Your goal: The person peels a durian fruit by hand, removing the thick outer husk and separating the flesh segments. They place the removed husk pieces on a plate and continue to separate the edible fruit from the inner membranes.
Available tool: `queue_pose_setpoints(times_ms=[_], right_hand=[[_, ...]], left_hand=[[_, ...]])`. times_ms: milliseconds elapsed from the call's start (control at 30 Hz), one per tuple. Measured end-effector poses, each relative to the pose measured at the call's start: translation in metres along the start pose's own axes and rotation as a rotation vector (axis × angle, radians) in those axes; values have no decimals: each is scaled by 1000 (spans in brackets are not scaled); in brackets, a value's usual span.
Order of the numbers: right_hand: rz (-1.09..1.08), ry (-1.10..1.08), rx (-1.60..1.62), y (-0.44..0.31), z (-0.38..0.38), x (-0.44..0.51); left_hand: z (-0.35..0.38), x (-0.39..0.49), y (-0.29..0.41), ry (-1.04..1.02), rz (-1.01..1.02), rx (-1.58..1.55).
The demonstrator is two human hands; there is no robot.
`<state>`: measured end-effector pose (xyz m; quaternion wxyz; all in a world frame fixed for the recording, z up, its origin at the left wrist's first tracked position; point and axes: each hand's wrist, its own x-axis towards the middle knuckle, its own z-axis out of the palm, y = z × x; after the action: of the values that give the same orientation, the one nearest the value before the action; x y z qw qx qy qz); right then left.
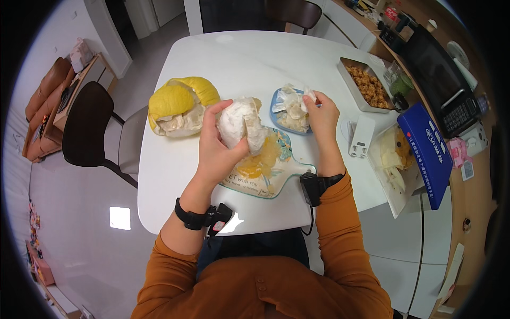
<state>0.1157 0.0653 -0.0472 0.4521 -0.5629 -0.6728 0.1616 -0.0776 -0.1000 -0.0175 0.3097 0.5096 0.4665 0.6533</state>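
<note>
My left hand point(215, 149) grips a partly peeled pomelo point(240, 121) with white pith still around it and a split down its near side. Beneath it, peeled pomelo flesh point(267, 157) lies on a patterned cutting board point(263, 190) that bears writing. Between the thumb and fingers of my right hand point(324, 117) is a scrap of white membrane point(308, 94), held over a blue dish point(274, 116). Torn membrane scraps point(293, 107) are heaped in that dish. Left of the pomelo sits the thick yellow pomelo rind point(171, 100), hollow and opened up.
A metal tray of brown crumbly food point(366, 85) stands at the table's far right. Nearer are a white device point(361, 137) and a blue box lid point(424, 155) beside an open box. A dark chair point(87, 127) stands left of the white table point(167, 191).
</note>
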Motion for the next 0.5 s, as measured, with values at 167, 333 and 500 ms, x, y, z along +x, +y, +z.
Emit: queue_pose_setpoints(times_ms=[167, 333, 500], right_hand=[[-12, -186, -170, 6, 0, 5], [-179, -105, 55, -35, -9, -16], [-364, -712, 559, -85, -26, -66]], left_hand=[[-1, -1, -1, 53, -108, -91], [0, 0, -8, 142, -69, 175], [1, -2, -9, 121, 33, 381]])
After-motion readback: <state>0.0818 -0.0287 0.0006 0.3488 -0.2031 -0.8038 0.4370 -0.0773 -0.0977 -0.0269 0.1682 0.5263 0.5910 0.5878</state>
